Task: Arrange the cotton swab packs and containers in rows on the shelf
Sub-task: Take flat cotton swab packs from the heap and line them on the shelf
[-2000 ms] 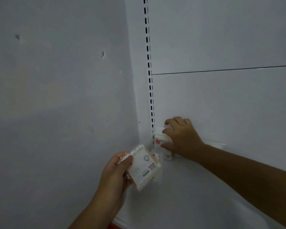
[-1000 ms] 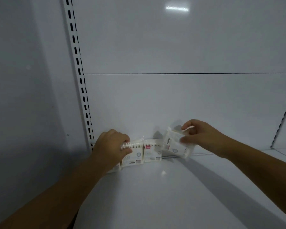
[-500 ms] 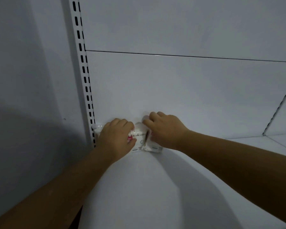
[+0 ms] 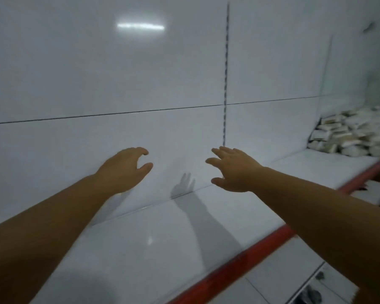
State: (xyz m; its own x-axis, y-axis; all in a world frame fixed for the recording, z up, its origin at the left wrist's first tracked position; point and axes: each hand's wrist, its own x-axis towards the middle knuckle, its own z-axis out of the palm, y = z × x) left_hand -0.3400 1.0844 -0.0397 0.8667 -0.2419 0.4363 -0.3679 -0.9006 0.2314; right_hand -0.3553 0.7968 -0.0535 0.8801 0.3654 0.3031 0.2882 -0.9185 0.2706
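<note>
Cotton swab packs (image 4: pixel 349 133): a loose heap, white and beige, at the far right end of the shelf (image 4: pixel 162 249), piled against the back panel (image 4: pixel 97 84). The heap is blurred, so single packs are hard to tell apart and no count is possible. It is well apart from both hands.

Left hand (image 4: pixel 123 170): raised above the shelf in front of the back panel, fingers loosely curved with the thumb set apart from them, nothing in its grasp.

Right hand (image 4: pixel 233 170): level with the left, a gap between the two, fingers spread wide and nearly straight, also nothing in its grasp. Its shadow (image 4: pixel 184 185) falls on the back panel and runs down onto the shelf.

Shelf: white and glossy, with a red front edge (image 4: pixel 246 257) running diagonally to the right.

Back panel: white, crossed by a thin horizontal seam (image 4: pixel 119 114). A slotted upright (image 4: pixel 225 84) stands just beyond the right hand. A lamp reflection (image 4: pixel 140 26) shows high on the panel.

Lower shelf (image 4: pixel 294 270): bottom right, below the red edge. It carries small dark items (image 4: pixel 312 292), too blurred to identify.
</note>
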